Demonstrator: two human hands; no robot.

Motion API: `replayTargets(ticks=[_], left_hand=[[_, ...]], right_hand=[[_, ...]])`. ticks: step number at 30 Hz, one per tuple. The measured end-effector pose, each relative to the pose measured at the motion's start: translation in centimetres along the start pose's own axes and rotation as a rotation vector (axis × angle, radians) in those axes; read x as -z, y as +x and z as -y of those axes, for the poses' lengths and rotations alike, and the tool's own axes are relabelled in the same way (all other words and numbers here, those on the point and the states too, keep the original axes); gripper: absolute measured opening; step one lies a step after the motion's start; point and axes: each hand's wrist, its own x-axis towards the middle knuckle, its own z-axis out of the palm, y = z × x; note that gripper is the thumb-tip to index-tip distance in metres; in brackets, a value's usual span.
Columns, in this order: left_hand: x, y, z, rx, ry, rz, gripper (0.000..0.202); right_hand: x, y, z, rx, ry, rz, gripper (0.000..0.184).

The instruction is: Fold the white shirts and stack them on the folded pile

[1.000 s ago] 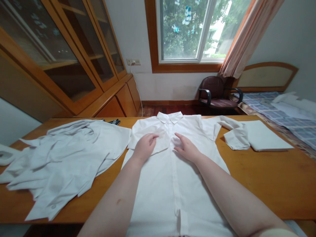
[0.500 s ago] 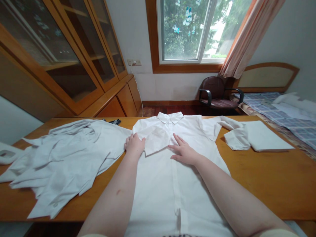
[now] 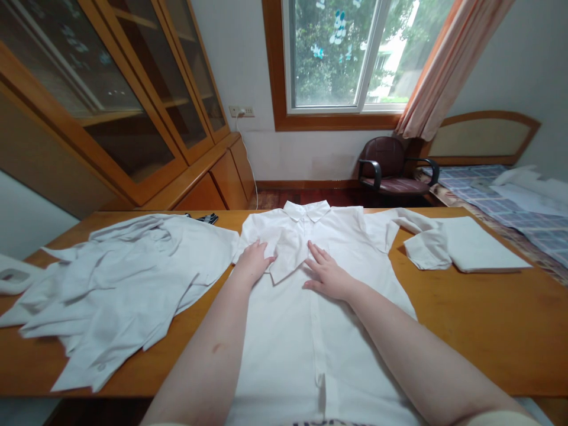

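Note:
A white collared shirt [image 3: 279, 343] lies front up on the table, its collar at the far edge. One sleeve [image 3: 289, 254] is folded inward across the chest and is rumpled. My left hand [image 3: 252, 261] rests on that sleeve near the shirt's left side, thumb apart from the fingers. Over the button strip, my right hand [image 3: 331, 275] lies flat with fingers spread, touching the end of the folded sleeve. The other sleeve [image 3: 428, 245] stretches out to the right, bent and creased.
A loose white shirt [image 3: 128, 278] spreads over the left of the wooden table [image 3: 483, 331]. A folded white cloth [image 3: 486, 242] lies at the right, touching the outstretched sleeve. A white object [image 3: 15, 275] sits at the left edge. Beyond are a cabinet [image 3: 213, 183] and a chair [image 3: 386, 165].
My left hand has slid inward to the right over the shirt, and the folded sleeve has bunched up under it. My right hand has barely moved.

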Motion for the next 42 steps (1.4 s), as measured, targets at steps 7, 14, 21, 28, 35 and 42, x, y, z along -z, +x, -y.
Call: replayTargets(ticks=[7, 14, 21, 28, 35, 42], left_hand=[[0.0, 0.1, -0.1, 0.151, 0.047, -0.208, 0.057], [1.2, 0.7, 2.1, 0.373, -0.193, -0.259, 0.047], [1.3, 1.5, 4.4, 0.46, -0.394, -0.259, 0.041], [0.9, 1.7, 4.8, 0.426, -0.419, -0.296, 0.04], [0.8, 1.8, 4.5, 0.409, -0.333, -0.293, 0.041], [1.5, 1.4, 3.8, 0.408, -0.301, -0.224, 0.048]], right_hand=[[0.0, 0.0, -1.3, -0.106, 0.247, -0.325, 0.06], [0.3, 0.1, -2.5, -0.148, 0.725, -0.694, 0.043], [0.8, 0.3, -3.7, -0.458, 1.197, -0.791, 0.019], [2.7, -0.8, -3.6, -0.689, 1.437, -0.301, 0.027], [6.0, -3.0, -4.4, -0.756, 1.275, 0.046, 0.043], [6.6, -5.2, -4.6, -0.877, 0.838, 0.115, 0.034]])
